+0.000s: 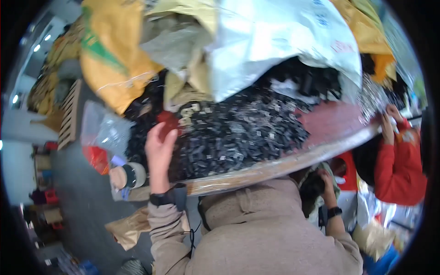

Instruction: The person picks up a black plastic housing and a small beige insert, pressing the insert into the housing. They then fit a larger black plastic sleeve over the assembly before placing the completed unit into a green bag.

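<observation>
Over the left part of the table, my left hand [159, 153] is raised with thumb and fingers apart, holding nothing I can see. Just beyond its fingertips lies a dark red piece [169, 120], blurred, beside a few cream-coloured ring-like pieces [187, 115]. A broad heap of small black plastic-looking parts [238, 137] spreads to the right of this hand. Below the table edge, at my right side, my right hand [327, 181] has its fingers curled at a black bundle [312, 189] next to a greenish bag [331, 170]; what exactly it grips is unclear.
Large sacks, one yellow [112, 50] and one white [284, 41], lie across the far side. The table's wrapped rim [275, 170] curves before me. Jars [134, 175] stand at the left. A co-worker in a red sleeve [389, 169] handles something at the right.
</observation>
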The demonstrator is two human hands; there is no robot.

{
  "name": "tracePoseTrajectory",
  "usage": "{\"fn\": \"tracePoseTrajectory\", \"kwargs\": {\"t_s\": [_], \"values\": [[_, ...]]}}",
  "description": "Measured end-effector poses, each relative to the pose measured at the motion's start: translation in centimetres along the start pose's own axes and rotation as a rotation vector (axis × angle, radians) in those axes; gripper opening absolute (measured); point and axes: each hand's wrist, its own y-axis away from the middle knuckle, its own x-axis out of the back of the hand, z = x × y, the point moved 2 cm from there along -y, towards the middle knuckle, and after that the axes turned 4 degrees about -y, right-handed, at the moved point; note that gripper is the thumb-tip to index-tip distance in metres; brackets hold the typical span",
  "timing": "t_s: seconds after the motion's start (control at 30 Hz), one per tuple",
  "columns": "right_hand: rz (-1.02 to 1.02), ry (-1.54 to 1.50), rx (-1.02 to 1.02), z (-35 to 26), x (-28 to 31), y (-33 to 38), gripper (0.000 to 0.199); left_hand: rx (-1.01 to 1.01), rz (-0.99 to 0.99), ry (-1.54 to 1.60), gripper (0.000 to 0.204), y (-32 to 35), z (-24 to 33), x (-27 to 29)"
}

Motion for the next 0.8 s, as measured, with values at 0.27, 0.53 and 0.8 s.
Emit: {"fn": "tracePoseTrajectory", "kwargs": {"t_s": [0.27,0.53,0.8], "values": [[-0.105,-1.258,-0.463,-2.9,0.2,-1.8,0.037,0.166,-0.095,0.156,0.036,0.2,0.8,-0.3],[-0.022,-1.125,-0.449,0.4,1.7,1.0,0.038,0.170,-0.119,0.088,0.037,-0.1,1.4,-0.8],[0.241,-0.264,-0.474,10.7,4.8,5.2,0.037,0.191,-0.127,0.076,0.040,-2.0,0.0,-0.9]]}}
